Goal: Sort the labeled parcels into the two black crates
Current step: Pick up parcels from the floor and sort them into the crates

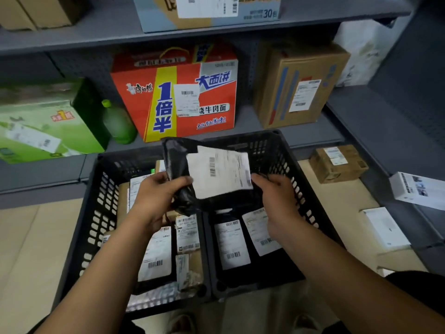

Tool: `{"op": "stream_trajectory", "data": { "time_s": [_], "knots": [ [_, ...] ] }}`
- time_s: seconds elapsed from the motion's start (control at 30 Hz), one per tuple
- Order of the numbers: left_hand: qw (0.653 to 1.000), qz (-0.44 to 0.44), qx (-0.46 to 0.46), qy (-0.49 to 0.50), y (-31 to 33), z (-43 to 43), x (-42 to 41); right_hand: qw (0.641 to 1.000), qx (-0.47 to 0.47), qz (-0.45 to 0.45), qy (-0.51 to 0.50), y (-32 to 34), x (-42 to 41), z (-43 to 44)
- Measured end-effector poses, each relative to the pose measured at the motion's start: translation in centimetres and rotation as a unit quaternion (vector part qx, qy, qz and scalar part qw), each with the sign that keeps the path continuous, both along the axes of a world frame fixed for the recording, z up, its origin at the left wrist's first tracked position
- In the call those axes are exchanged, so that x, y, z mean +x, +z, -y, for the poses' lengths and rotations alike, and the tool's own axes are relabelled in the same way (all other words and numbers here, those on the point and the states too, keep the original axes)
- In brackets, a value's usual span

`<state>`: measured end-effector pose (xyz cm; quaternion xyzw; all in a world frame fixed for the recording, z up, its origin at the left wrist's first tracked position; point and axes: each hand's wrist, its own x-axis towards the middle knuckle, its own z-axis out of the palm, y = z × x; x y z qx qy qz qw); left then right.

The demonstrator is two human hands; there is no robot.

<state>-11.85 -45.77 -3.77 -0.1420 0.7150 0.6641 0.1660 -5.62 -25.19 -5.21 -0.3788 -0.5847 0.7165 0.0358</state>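
My left hand clamps the black parcel above the crates; my right hand seems to pinch its corner.

Dim, even indoor light.
Grey metal shelves bow toward the edges; the white paper label on the black plastic parcel is blurred.

Two black crates; one black parcel held at centre; two labelled parcels at six o'clock; one green bottle at ten o'clock.
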Motion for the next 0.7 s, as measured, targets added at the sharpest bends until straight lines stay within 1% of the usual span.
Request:
{"op": "stream_trajectory", "data": {
  "time_s": [0.07,0.1,0.13,0.17,0.23,0.3,0.37,0.43,0.47,0.5,0.53,0.57,0.6,0.63,0.7],
  "knots": [
    [0.996,0.034,0.077,0.04,-0.1,-0.2,-0.2,0.987,-0.14,0.076,0.028,-0.4,0.2,0.8],
    [0.993,0.042,0.104,0.046,-0.3,-0.6,-0.1,0.974,-0.2,0.094,0.047,-0.6,0.3,1.1],
    [0.99,0.047,0.125,0.038,-0.7,-1.1,-0.1,0.964,-0.243,0.094,0.061,-0.7,0.3,1.4],
    [0.987,0.054,0.146,0.025,-1.0,-1.8,0.3,0.958,-0.265,0.082,0.069,-0.7,0.2,1.7],
    [0.981,0.064,0.185,0.006,-1.8,-3.4,1.2,0.96,-0.267,0.054,0.057,-0.7,-0.1,1.8],
    [0.973,0.084,0.213,-0.003,-2.5,-4.9,2.1,0.967,-0.249,0.04,0.021,-0.8,-0.2,1.7],
    [0.969,0.104,0.225,-0.022,-3.5,-5.8,2.7,0.969,-0.244,0.041,-0.007,-0.9,-0.3,1.1],
    [0.969,0.109,0.216,-0.042,-4.2,-6.1,2.6,0.972,-0.232,0.036,-0.02,-1.1,-0.6,0.1],
    [0.979,0.095,0.176,-0.047,-4.4,-6.0,2.3,0.976,-0.211,0.032,-0.032,-1.5,-1.0,-0.7],
    [0.99,0.072,0.108,-0.052,-4.7,-5.8,1.8,0.983,-0.176,0.029,-0.048,-2.1,-1.4,-1.7],
    [0.998,0.036,0.025,-0.051,-5.4,-5.4,1.3,0.99,-0.126,0.031,-0.062,-2.8,-1.7,-2.9],
    [0.997,-0.004,-0.068,-0.037,-6.0,-4.9,0.8,0.994,-0.073,0.038,-0.067,-3.8,-2.0,-4.2],
    [0.985,-0.047,-0.166,-0.024,-7.0,-4.4,0.2,0.996,-0.033,0.055,-0.06,-4.8,-2.4,-5.3],
    [0.963,-0.083,-0.256,-0.024,-8.2,-3.9,-0.3,0.996,-0.014,0.077,-0.045,-6.1,-2.8,-6.3],
    [0.908,-0.096,-0.399,-0.081,-10.5,-4.1,-0.6,0.991,-0.022,0.13,-0.014,-10.2,-3.9,-8.4]
  ]
}}
